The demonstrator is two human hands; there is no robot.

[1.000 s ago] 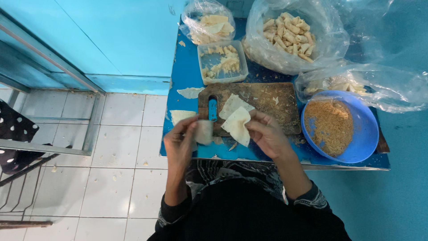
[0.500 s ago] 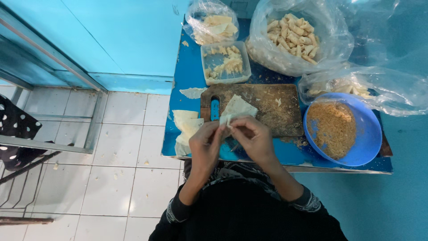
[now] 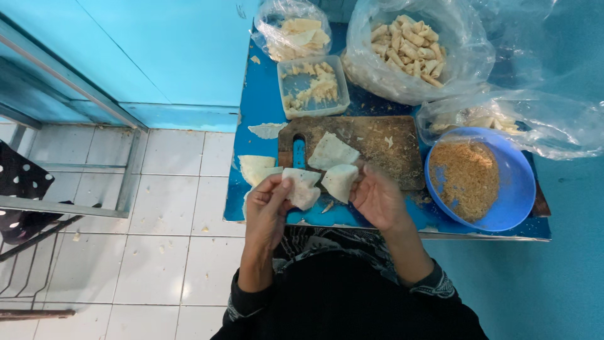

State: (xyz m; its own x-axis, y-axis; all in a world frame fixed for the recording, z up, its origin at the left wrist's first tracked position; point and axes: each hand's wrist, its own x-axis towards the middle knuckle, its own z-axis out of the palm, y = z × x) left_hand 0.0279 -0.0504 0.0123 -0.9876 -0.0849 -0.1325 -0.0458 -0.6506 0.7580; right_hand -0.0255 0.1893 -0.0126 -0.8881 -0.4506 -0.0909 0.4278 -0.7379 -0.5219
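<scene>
Blue worktop [image 3: 264,94] against a turquoise wall carries a worn wooden cutting board [image 3: 384,141], a clear plastic tub [image 3: 313,88] of pale scraps, bags of rolled pastries [image 3: 409,47] and a blue bowl of brown crumbs [image 3: 478,179]. Since half a second ago, the hands have been drawn apart: one bundle of thin pastry wrappers, then held between both, is now split in two. A folded wrapper [image 3: 301,187] is pinched by the fingers of the left hand [image 3: 267,211], and a second wrapper [image 3: 340,181] is pinched by the right hand [image 3: 377,200], both held just above the near edge of the board. One loose wrapper [image 3: 331,151] lies on the board; more wrappers [image 3: 257,169] are stacked on the worktop beside it. A single sheet appears to have been peeled off for use
</scene>
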